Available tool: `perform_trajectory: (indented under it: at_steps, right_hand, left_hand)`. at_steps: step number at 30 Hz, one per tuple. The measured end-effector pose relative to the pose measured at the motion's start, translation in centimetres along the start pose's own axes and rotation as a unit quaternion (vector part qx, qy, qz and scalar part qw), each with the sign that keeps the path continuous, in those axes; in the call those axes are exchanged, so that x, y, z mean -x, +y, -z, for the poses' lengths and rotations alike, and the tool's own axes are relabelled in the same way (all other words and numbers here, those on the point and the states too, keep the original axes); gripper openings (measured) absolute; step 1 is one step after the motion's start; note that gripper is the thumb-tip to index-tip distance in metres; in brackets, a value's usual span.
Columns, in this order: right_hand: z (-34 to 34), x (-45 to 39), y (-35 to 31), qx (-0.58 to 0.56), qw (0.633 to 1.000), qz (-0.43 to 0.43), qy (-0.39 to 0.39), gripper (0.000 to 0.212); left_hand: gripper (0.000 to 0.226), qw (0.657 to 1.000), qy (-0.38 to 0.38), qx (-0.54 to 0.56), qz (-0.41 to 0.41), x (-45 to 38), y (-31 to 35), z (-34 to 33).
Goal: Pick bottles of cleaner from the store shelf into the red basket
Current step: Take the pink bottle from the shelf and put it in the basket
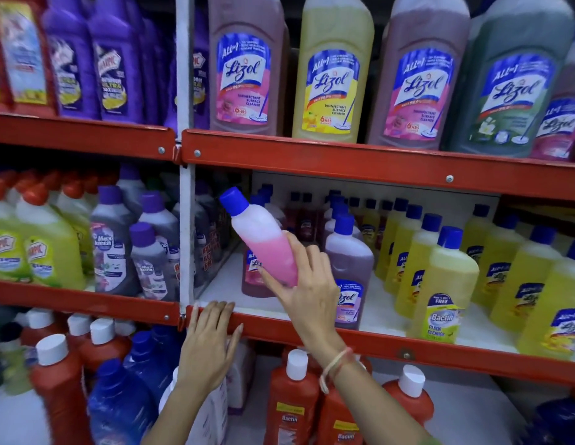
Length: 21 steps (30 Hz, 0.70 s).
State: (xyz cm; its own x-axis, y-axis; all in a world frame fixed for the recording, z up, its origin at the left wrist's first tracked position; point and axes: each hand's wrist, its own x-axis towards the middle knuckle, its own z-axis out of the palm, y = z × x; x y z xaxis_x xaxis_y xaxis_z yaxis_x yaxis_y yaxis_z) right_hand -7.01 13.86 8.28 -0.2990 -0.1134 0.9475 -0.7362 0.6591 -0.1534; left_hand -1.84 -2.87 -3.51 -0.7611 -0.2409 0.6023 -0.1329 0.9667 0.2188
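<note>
In the head view, the right hand (307, 284) was wrapped around the lower body of a translucent plastic bottle of pink cleaner with a blue cap (260, 239), fingers curled behind it and thumb pressed along its near side, so that the grip was closed on the bottle. The bottle was tilted, cap leaning up and to the left, and was held just above the front lip of the red metal middle shelf (376, 343), in front of the white shelf floor. The left hand (209, 345) lay flat on that same red lip to the left of the bottle, fingers extended and pressed together over the edge, gripping nothing. A thin cord bracelet (336, 367) circled the right wrist below the shelf lip. Behind the held bottle on the middle shelf stood a purple Lizol bottle (348, 271), and farther right along the shelf a yellow Bactin floor cleaner bottle (443, 290). The red basket could not be seen anywhere in this view.
</note>
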Motion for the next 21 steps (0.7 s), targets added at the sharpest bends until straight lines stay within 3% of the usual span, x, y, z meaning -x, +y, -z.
perform_trajectory:
  at_steps: [3,5,8,10,13,18,21]
  right_hand:
    - [1.3,-0.1,0.8,0.062,0.997,0.048,0.027,0.060]
    - [2.2,-0.2,1.3,0.042,0.998,0.044,0.027,0.060]
    - [3.6,-0.3,1.8,-0.171,0.984,-0.043,-0.030,0.063]
    - [4.5,-0.5,1.9,-0.354,0.922,-0.136,-0.077,0.062]
    - [5.3,-0.4,2.0,-0.564,0.781,-0.227,-0.145,0.059]
    - [5.8,1.6,2.3,-0.709,0.580,-0.303,-0.261,0.075]
    - [6.5,2.7,2.6,-0.731,0.524,-0.304,-0.314,0.076]
  left_hand:
    - [0.054,1.000,-0.002,0.000,-0.001,0.1,0.1,0.3]
    - [0.053,1.000,-0.002,-0.004,-0.004,0.1,0.1,0.4]
    - [0.054,1.000,-0.009,-0.010,-0.007,0.1,-0.1,0.3]
    - [0.056,1.000,-0.018,-0.016,-0.009,0.1,-0.3,0.2]
    - [0.060,0.999,-0.026,-0.028,-0.017,0.1,-0.6,0.1]
    - [0.069,0.998,-0.033,-0.038,-0.023,0.0,-0.9,0.1]
    - [0.071,0.998,-0.032,-0.038,-0.023,0.0,-0.8,-0.1]
